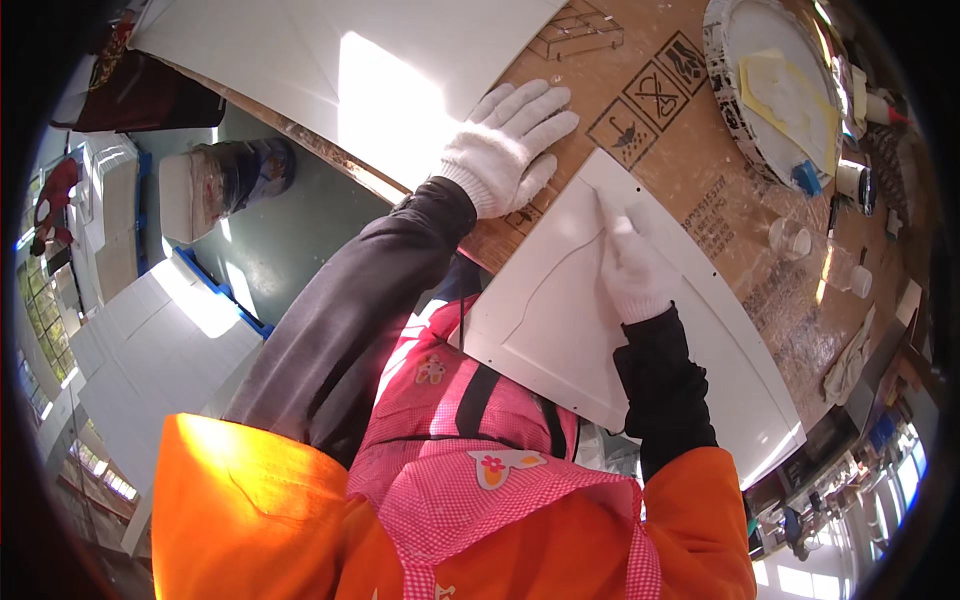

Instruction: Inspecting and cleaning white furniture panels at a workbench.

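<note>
My left hand [510,145], in a white knit glove, lies with its fingers stretched out at the edge between a large white panel [270,40] and the brown cardboard [690,190]. My right hand [637,270], gloved the same way, is over a smaller white panel [540,300] close to my body. Its fingers are drawn together, and whatever they may hold cannot be made out. A thin, wavy dark line runs across this panel left of the right hand. Small dark holes dot the panel's edges.
A round, stained white lid or tub [760,30] bears yellow sheets [790,100] at the far right, with a blue piece [806,178] beside it. Clear plastic bottles [790,240] and a rag [850,360] lie right. White panels [150,350] are stacked left; a bucket [235,180] is on the floor.
</note>
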Available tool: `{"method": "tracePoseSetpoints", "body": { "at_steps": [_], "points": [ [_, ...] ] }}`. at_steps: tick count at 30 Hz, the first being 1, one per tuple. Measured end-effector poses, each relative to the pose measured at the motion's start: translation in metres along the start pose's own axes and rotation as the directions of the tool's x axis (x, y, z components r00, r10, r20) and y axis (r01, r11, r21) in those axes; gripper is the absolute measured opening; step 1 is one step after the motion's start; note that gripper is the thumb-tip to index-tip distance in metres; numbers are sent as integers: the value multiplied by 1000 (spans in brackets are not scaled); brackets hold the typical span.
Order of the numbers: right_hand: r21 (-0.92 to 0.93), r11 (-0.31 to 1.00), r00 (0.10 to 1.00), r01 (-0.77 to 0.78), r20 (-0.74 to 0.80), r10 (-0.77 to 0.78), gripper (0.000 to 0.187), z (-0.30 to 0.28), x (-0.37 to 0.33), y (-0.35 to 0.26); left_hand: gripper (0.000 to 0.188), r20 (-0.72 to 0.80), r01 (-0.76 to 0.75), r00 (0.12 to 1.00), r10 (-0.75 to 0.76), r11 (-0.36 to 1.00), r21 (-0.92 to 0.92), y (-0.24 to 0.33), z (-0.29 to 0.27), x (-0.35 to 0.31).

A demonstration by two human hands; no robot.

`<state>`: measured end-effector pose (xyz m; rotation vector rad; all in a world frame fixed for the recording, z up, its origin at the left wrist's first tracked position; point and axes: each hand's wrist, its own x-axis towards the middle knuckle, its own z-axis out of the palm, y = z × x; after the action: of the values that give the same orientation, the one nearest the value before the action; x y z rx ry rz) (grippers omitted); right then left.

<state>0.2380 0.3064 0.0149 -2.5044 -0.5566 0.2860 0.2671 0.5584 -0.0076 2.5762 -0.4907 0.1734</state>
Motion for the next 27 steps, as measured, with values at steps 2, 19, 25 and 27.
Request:
{"method": "tracePoseSetpoints", "body": {
  "at_steps": [2,19,25,27],
  "points": [
    [-109,993,998,-33,-64,26,37,-20,18,7,56,4,6,1000,-6,1000,-2,0,0,-1],
    [-219,968,991,120,-30,-129,42,-1,15,-30,52,41,2,999,-3,999,40,-2,0,1],
    [-279,945,966,-172,-236,106,35,-23,59,8,58,34,14,999,-14,1000,18,1,-5,1],
    [-233,955,947,-183,-304,107,34,-25,64,8,58,40,7,999,-8,1000,30,0,-5,2]
  ]
}}
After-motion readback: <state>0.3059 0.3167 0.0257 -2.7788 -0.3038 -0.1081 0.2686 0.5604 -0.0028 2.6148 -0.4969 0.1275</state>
